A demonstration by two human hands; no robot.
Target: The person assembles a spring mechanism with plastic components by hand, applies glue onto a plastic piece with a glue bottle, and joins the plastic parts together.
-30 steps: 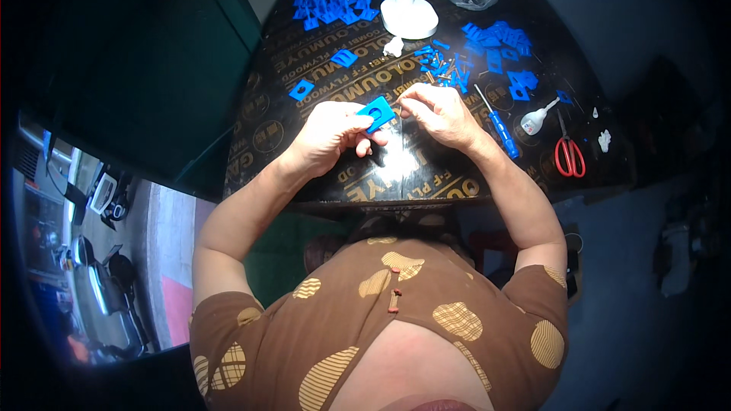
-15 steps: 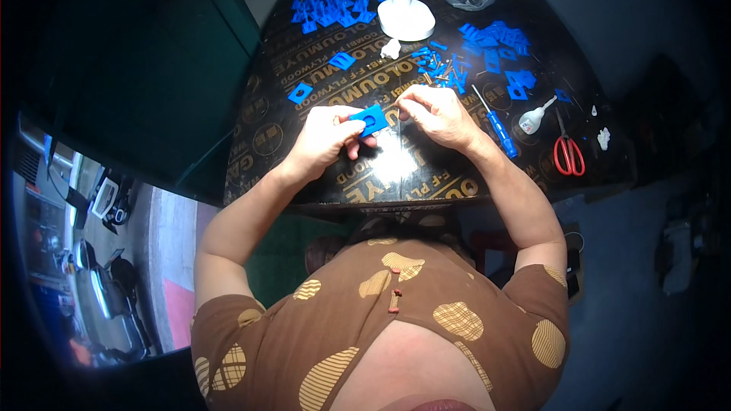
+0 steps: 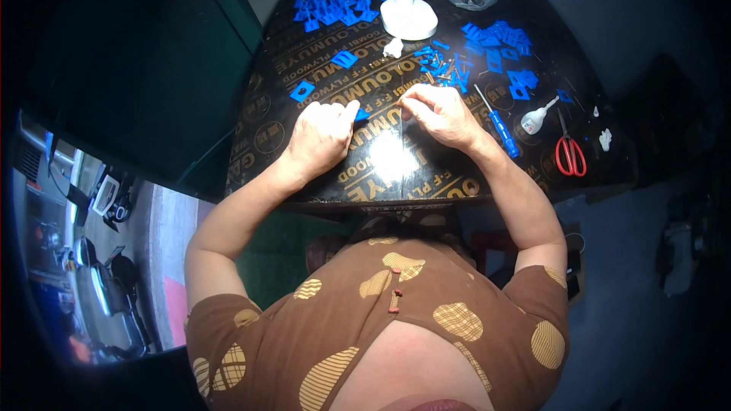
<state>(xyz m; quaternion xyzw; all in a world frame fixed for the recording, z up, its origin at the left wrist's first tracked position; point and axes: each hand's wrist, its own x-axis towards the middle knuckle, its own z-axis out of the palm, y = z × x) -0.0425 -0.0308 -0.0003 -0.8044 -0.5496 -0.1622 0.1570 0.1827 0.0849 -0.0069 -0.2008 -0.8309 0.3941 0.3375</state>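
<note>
Left hand [image 3: 321,137] grips a mostly hidden blue plate [image 3: 362,115].
Right hand [image 3: 437,116] pinches a tiny piece [image 3: 400,103], unidentifiable; blue pegs [image 3: 458,76] lie just beyond, presumably for easy reach.

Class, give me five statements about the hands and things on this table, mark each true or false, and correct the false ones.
1. The left hand has a blue piece at its fingertips. True.
2. The right hand grips the screwdriver. False: that tool lies on the table.
3. The scissors have red handles. True.
4. The white lamp stands at the near edge. False: it stands toward the far side.
5. The white bottle lies between screwdriver and scissors. True.
</note>
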